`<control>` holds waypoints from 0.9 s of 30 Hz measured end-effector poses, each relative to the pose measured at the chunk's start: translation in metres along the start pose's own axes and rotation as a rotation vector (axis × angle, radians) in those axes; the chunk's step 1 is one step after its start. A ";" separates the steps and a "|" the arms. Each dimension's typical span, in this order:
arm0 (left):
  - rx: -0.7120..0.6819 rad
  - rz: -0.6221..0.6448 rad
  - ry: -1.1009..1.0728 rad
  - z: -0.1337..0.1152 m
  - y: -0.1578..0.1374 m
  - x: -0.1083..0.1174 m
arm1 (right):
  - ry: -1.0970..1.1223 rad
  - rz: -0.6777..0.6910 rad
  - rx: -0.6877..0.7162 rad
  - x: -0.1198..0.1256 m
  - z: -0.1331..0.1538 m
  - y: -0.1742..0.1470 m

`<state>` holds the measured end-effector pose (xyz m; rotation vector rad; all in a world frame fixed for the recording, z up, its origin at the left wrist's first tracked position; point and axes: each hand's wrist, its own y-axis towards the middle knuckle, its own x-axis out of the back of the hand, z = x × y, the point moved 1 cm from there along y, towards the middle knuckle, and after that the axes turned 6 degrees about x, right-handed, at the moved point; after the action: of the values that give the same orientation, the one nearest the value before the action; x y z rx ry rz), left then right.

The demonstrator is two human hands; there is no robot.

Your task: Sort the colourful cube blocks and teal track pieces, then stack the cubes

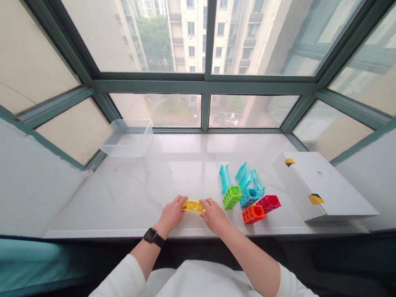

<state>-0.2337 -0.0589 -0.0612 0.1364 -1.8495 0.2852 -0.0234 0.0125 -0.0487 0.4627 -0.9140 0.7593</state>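
Note:
A yellow toy block (pixel 192 206) with round holes is held lengthwise between both hands, near the front edge of the white sill. My left hand (pixel 173 214), a black watch on its wrist, grips the left end. The right end is pinched in my right hand (pixel 214 216). To the right stand a green block (pixel 232 197), a blue block (pixel 249 198), an orange block (pixel 253 214) and a red block (pixel 269 203), all hollow. Behind them lie clear turquoise track pieces: a straight one (pixel 225 178), a curved one (pixel 245 174) and another (pixel 258 183).
A clear plastic bin (pixel 130 138) sits at the back left of the marble-look sill (pixel 139 194). At the right lies a white box (pixel 325 186) with yellow-black tape tabs. Green-framed windows (pixel 206 86) enclose the sill on three sides.

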 end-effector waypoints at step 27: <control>0.200 -0.188 0.018 0.000 0.050 -0.019 | 0.021 -0.092 -0.158 -0.032 -0.032 -0.019</control>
<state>-0.2405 -0.0119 -0.0853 0.4421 -1.7732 0.3383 -0.0041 0.0082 -0.0937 0.3542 -0.9187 0.6024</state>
